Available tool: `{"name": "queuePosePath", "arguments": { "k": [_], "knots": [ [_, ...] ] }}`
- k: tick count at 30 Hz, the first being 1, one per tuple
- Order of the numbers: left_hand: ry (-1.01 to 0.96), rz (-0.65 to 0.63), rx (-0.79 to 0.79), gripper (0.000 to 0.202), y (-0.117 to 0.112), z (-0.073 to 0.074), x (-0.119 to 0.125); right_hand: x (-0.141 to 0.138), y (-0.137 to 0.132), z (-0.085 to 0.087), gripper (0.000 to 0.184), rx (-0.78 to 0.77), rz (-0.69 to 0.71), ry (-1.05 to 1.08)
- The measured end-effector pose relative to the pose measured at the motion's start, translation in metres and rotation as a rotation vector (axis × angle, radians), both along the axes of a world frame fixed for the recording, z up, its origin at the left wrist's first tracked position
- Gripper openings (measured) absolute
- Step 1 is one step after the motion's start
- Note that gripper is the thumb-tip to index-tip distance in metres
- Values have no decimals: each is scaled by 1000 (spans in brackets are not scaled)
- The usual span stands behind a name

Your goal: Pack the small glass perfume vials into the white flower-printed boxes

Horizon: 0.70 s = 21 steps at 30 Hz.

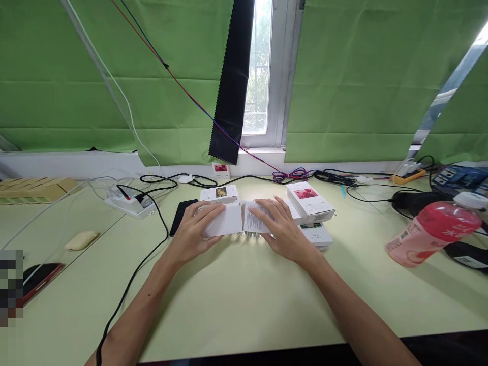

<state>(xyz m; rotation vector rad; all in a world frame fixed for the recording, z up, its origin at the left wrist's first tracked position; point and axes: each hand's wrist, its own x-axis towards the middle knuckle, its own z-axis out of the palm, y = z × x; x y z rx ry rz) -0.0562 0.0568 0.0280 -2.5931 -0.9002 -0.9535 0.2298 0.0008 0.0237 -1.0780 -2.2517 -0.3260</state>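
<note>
A small white box (227,222) with a plain side towards me is gripped between the thumb and fingers of my left hand (194,230). My right hand (285,231) closes on a white box panel (254,219) covered in small print. The two white pieces meet at the middle; whether they are joined I cannot tell. Just beyond my left hand lies a white box with a yellow picture (221,193). Beside my right hand, a white box with a pink flower picture (310,199) rests on others, including a white box with a green picture (316,235).
Left of my hand are a black phone (182,213), a power strip (131,203) and a black cable (143,259) reaching the front edge. A pink drink bottle (430,234) leans at right. Cables (333,177) run along the wall near a small white box (221,171).
</note>
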Motion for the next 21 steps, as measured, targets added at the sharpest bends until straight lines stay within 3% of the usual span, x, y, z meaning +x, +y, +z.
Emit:
{"name": "queuePosePath", "arguments": {
  "k": [21],
  "knots": [
    [-56,-40,-54,67,-8,1,13,-2,1,-3,64,-24,62,26]
  ]
}}
